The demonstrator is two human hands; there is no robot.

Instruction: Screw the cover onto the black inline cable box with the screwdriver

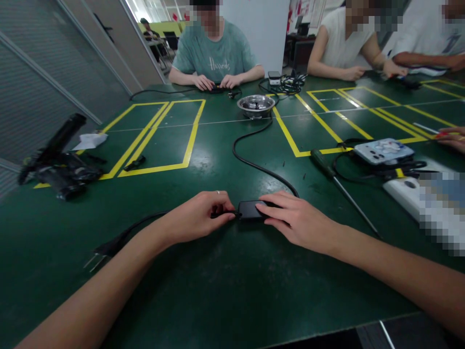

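A small flat black box (249, 210) lies on the green table in front of me, with a black cord on either side of it. My right hand (292, 217) is closed over its right end, fingertips on the top face and thumb along the near edge. Just left of the box, my left hand (201, 214) pinches the black cord where it enters. That cord passes behind my left forearm to a two-pin plug (109, 248). On the far side, the other stretch of black cord (254, 167) curves away toward a metal bowl (256, 105).
A long screwdriver (323, 164) lies right of my right hand, beside a phone (385, 150) and coiled cables. Bundled black parts (65, 167) sit at the left. Yellow tape (191, 145) marks the green table (218, 291). Several people work across it; another hand (454, 138) is at right.
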